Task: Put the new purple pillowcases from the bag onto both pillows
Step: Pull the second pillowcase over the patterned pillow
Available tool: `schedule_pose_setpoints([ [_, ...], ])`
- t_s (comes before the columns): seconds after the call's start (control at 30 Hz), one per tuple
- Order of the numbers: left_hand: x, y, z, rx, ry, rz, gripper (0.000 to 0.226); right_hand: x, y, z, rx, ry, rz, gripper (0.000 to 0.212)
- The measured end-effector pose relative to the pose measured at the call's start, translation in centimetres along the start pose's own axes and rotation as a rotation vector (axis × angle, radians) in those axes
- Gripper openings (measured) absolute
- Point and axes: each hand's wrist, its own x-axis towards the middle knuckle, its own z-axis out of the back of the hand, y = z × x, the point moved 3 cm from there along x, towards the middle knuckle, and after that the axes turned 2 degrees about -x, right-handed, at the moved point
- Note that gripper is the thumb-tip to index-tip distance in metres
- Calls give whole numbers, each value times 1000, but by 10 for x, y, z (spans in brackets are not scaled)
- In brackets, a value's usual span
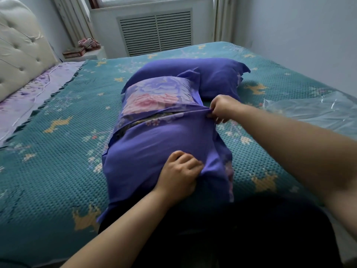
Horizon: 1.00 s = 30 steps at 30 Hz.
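The bed (58,151) is carrying 2 pillows. The near pillow (154,136) is lying with its long axis running away from the person, its purple pillowcase (139,161) still gaping across the middle. The far pillow (216,78) is lying cased beyond it. The right hand (222,108), nearer the opening, is pinching its edge. The left hand (179,173) is gripping bunched cloth. The empty bag (313,111) is lying at right.

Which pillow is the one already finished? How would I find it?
Look at the big teal bedspread with yellow shapes. Two purple pillows lie in its middle. The finished pillow is the far one, nearer the window, plain purple with no hands on it; the near pillow is being gripped by both hands.
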Motion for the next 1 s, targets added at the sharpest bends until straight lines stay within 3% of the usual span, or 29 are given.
schedule_pose_setpoints([
  [0.07,13,4,4,-30,35,57,14,-1,2,-10,38,-263,3,9],
  [0.1,16,4,6,-52,74,68,15,-1,2,-22,117,-306,-12,15],
  [0.17,16,5,12,-97,113,121,32,-3,3,-35,447,-225,-67,21],
  [0.23,9,16,26,-45,11,241,40,-9,7,-34,745,-74,-90,23],
  [0.3,0,40,41,75,-118,506,40,-25,13,-30,920,70,-21,12],
  [0.37,-11,69,52,99,-74,872,53,-38,10,-34,1096,123,76,44],
  [0.43,-26,102,54,15,14,1142,70,-45,-3,-44,1057,-2,96,68],
  [0.5,-43,133,55,-102,47,1288,81,-50,-15,-54,764,-165,-51,64],
  [0.57,-59,154,53,-237,53,1412,88,-54,-21,-71,640,-10,-247,81],
  [0.63,-72,159,46,-380,120,1532,87,-63,-14,-80,697,210,-288,95],
  [0.7,-75,154,40,-492,118,1543,81,-62,-1,-75,750,271,-122,104],
  [0.77,-74,145,38,-532,-11,1497,67,-64,22,-67,705,246,109,84],
  [0.9,-79,119,23,-608,-295,1446,47,-61,48,-34,557,-23,412,47],
  [0.97,-71,105,12,-723,-254,1372,36,-52,42,-2,486,-194,479,49],
  [1.0,-64,100,8,-805,-218,1312,25,-41,33,13,402,-285,425,58],
])
